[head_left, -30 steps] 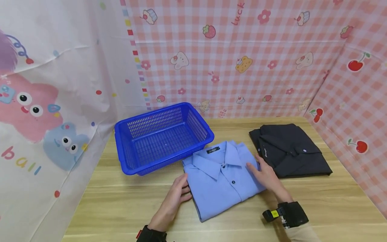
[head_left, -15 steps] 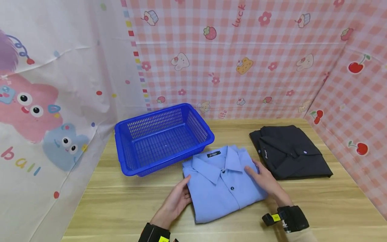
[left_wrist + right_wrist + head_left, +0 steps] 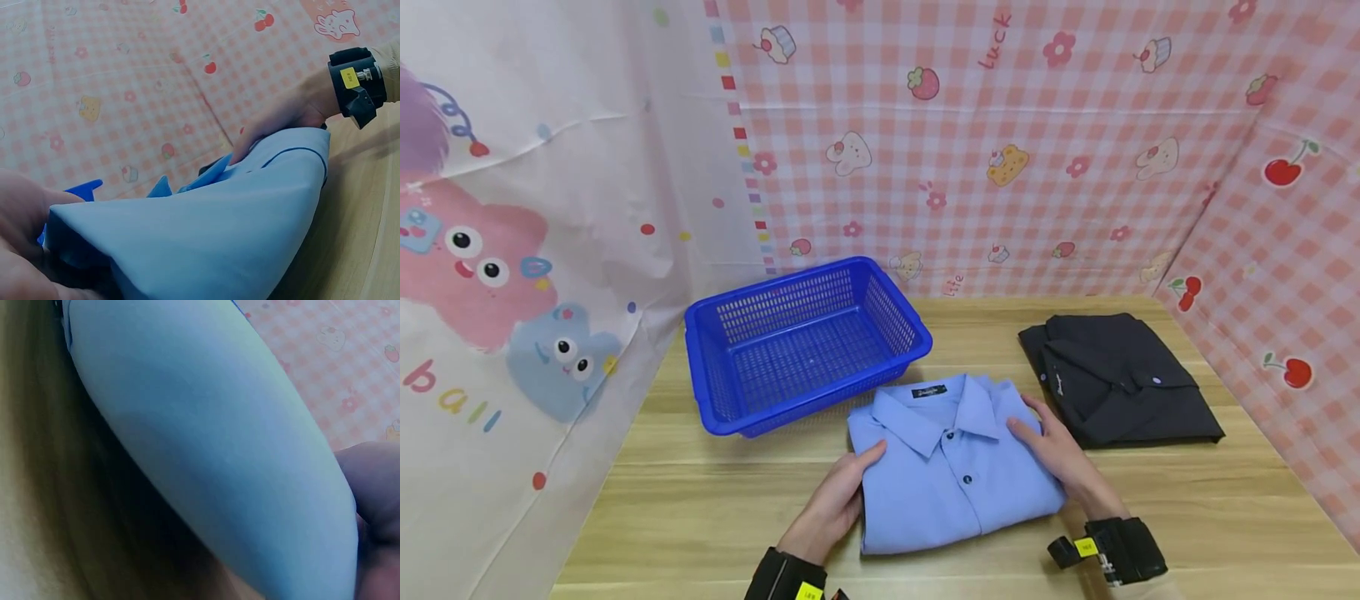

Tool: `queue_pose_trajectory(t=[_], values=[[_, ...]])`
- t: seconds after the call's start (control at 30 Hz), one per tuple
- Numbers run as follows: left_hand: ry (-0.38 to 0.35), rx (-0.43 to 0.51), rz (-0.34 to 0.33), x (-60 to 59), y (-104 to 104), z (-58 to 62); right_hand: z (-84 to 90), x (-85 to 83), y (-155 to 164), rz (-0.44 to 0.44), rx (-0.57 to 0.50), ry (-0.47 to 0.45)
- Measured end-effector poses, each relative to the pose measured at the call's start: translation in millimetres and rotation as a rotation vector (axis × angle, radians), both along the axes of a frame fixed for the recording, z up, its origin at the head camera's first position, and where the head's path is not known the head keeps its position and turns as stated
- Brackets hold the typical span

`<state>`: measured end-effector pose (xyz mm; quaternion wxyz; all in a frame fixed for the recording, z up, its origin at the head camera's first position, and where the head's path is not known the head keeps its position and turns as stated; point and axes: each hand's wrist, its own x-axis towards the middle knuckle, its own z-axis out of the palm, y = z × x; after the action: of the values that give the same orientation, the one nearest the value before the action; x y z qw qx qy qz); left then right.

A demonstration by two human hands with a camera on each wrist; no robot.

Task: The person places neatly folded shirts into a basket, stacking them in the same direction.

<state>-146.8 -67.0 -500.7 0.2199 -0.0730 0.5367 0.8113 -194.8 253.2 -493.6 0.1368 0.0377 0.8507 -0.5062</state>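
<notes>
A folded light blue shirt (image 3: 955, 475), collar toward the back and two dark buttons showing, is held between both hands. My left hand (image 3: 831, 504) grips its left edge, thumb on top and the other fingers hidden under it. At the right edge my right hand (image 3: 1063, 454) holds on in the same way, thumb lying over the cloth. In the left wrist view the shirt (image 3: 200, 231) bulges in a thick fold between the hands. The right wrist view has the shirt (image 3: 212, 425) slanting above the wooden table, with a dark shadow beneath.
A blue plastic basket (image 3: 808, 417) with mesh walls stands behind and left of the shirt, nothing in it. A folded black shirt (image 3: 1123, 379) lies at the right on the wooden table (image 3: 700, 517). Printed cloth (image 3: 970, 225) hangs behind and at both sides.
The blue shirt has shifted toward me and a little left, turning slightly straighter. My left hand has gone from touching the edge to gripping it, thumb now on top.
</notes>
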Motion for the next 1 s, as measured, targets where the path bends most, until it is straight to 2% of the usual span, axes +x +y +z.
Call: queue_pose_trajectory(t=[0.23,0.5,0.7,0.9,1.0], values=[[0.028,0.037,-0.01,3.1,-3.4,-0.1,-3.0,4.7,-4.5,-0.027,-0.051,0.082],[0.067,0.02,-0.008,7.3,-4.4,11.3,6.5,7.9,-8.2,-0.075,-0.086,0.181],[0.1,0.02,-0.012,13.1,-4.8,25.3,18.7,11.4,-6.3,-0.071,-0.107,0.223],[0.13,0.007,-0.055,19.3,-7.3,46.7,31.7,13.4,-4.9,-0.066,-0.193,0.253],[0.146,0.006,-0.079,21.6,-9.2,55.9,37.3,13.7,-5.0,-0.074,-0.197,0.265]])
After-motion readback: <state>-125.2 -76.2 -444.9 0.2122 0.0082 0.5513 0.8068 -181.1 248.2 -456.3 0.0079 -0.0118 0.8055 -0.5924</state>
